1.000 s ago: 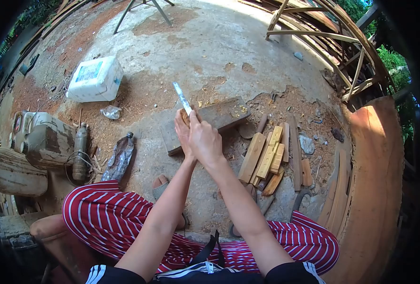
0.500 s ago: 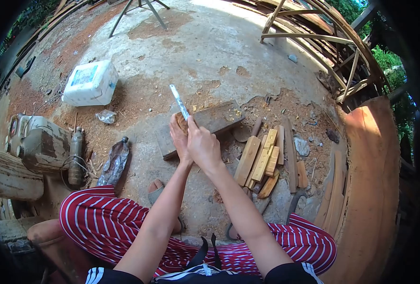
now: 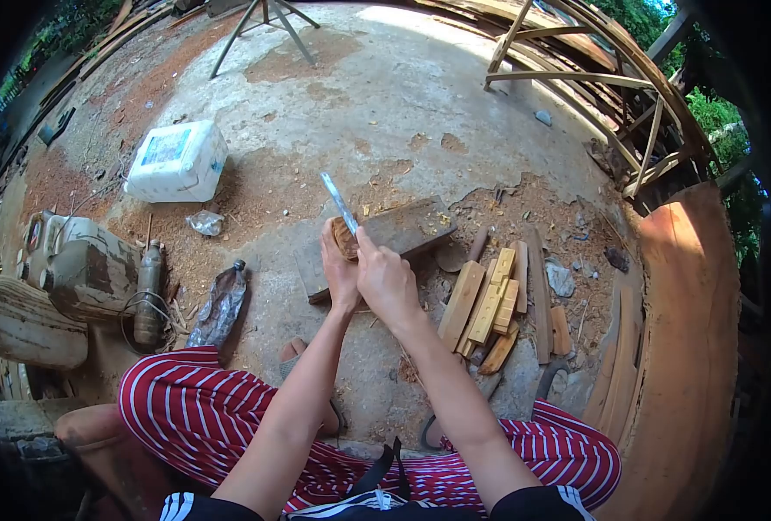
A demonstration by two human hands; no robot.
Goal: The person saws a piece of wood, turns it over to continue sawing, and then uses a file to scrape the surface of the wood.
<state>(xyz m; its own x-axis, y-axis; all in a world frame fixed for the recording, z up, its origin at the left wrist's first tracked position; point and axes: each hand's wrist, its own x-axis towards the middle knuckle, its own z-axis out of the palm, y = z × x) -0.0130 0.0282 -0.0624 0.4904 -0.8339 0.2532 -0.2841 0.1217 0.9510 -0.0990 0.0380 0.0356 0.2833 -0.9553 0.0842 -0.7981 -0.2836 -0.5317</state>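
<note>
My left hand [image 3: 340,276] is wrapped round a small brown wooden piece [image 3: 344,240], holding it over the left part of a thick wooden board [image 3: 403,233] on the ground. My right hand [image 3: 387,280] is closed on a long, narrow metal blade [image 3: 340,202], which points up and away to the left across the wooden piece. Both hands are close together, side by side. To their right lie cut yellow wood blocks [image 3: 494,300] and a wooden-handled tool [image 3: 478,244].
A white plastic container [image 3: 177,162], a crumpled bottle [image 3: 218,306] and dirty jugs [image 3: 94,269] lie to the left. Metal stand legs [image 3: 268,35] are at the top. A wide wooden slab [image 3: 689,347] and a curved wooden frame [image 3: 655,130] are on the right.
The whole view has shifted slightly, so the surroundings appear a little lower and to the right. Both hands keep their holds, and more of the wooden piece's face shows.
</note>
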